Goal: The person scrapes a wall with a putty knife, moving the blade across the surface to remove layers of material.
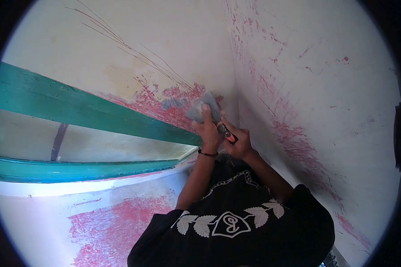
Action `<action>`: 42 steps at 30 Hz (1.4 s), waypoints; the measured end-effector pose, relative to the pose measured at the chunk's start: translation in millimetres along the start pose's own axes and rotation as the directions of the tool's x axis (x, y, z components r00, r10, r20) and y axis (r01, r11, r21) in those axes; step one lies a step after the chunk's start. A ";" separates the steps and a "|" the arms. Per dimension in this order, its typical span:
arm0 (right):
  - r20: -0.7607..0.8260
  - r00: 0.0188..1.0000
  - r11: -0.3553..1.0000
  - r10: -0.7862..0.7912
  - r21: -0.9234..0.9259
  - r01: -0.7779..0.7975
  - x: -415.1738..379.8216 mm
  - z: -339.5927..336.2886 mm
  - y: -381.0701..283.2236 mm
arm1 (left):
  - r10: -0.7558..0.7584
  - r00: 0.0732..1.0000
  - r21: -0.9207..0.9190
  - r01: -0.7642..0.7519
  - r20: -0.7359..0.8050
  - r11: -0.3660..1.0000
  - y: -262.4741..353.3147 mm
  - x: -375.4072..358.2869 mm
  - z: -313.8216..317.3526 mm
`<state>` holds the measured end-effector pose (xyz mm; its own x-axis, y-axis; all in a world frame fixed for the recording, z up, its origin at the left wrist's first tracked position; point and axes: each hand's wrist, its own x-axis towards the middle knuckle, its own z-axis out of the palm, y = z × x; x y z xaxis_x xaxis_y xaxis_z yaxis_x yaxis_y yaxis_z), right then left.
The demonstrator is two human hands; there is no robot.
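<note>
Two pale walls met in a corner: one carried the teal trim, and the other, the right-hand wall (347, 107), was streaked with red. The wide teal trim (53, 98) slanted down toward the corner, its near end running in behind the left wrist. Above its edge lay a rough red patch (142, 102), mottled with grey and spreading leftward from the hands; thin brown lines (142, 58) fanned up from it.

The person's black shirt (231, 209) filled the lower middle, both forearms reaching up from it. The left hand (207, 129), a dark bracelet (207, 153) at its wrist, gripped the blade end, its thumb laid on the flat face. The right hand (238, 142) was wrapped around the handle.

Between them was the putty knife (201, 109), its long axis running from the handle at lower right to the blade at upper left. The blade lay over the patch's right end, so most of the red lay to its left; the left hand was the nearer to it.

The left hand's other fingers were largely hidden, the right fingertips were blurred, and whether the blade's edge touched the wall could not be told. Dark vignetting cut off the view's corners.
</note>
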<state>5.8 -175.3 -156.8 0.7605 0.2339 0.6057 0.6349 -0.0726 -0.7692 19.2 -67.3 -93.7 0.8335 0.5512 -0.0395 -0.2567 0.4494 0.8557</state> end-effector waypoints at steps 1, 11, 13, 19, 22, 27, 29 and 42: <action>-0.001 1.000 1.000 -0.003 0.018 0.003 -7.0 0.5 3.2 | 0.020 1.000 0.033 -0.019 -0.020 0.999 -10.7 -2.7 -7.5; 0.038 0.996 0.996 0.084 0.041 -0.085 32.5 -7.6 -28.8 | 0.006 0.999 0.014 -0.006 0.038 1.000 36.9 9.6 24.5; 0.014 0.999 0.998 0.051 0.038 -0.052 28.7 -7.6 -26.7 | 0.009 1.000 0.058 -0.008 -0.018 0.998 32.2 5.1 22.7; 0.023 0.991 0.990 0.129 0.047 -0.130 -9.3 -5.5 -1.5 | -0.058 0.997 0.037 0.056 0.049 0.998 -11.4 -0.8 -9.8; 0.032 0.998 0.999 0.046 0.020 -0.047 12.4 -12.6 -10.6 | -0.069 0.993 -0.022 0.072 0.095 0.997 -5.1 11.6 -6.3; 0.039 0.998 0.998 0.053 0.030 -0.054 26.6 -11.2 -19.4 | -0.012 0.998 -0.032 0.013 0.059 0.999 25.6 6.1 15.4; -0.010 0.998 0.996 0.055 0.067 -0.054 22.0 -6.5 -23.4 | -0.013 0.998 0.048 0.010 0.069 0.999 24.0 4.1 9.9; 0.085 0.987 0.986 0.138 0.077 -0.145 28.0 -18.0 -27.4 | -0.005 1.000 -0.012 0.006 0.025 1.000 20.3 9.6 15.4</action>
<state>12.1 -184.3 -115.1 0.8266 0.3032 0.4741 0.5057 -0.0304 -0.8622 29.5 -63.8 -68.7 0.8466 0.5313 -0.0313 -0.2576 0.4605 0.8494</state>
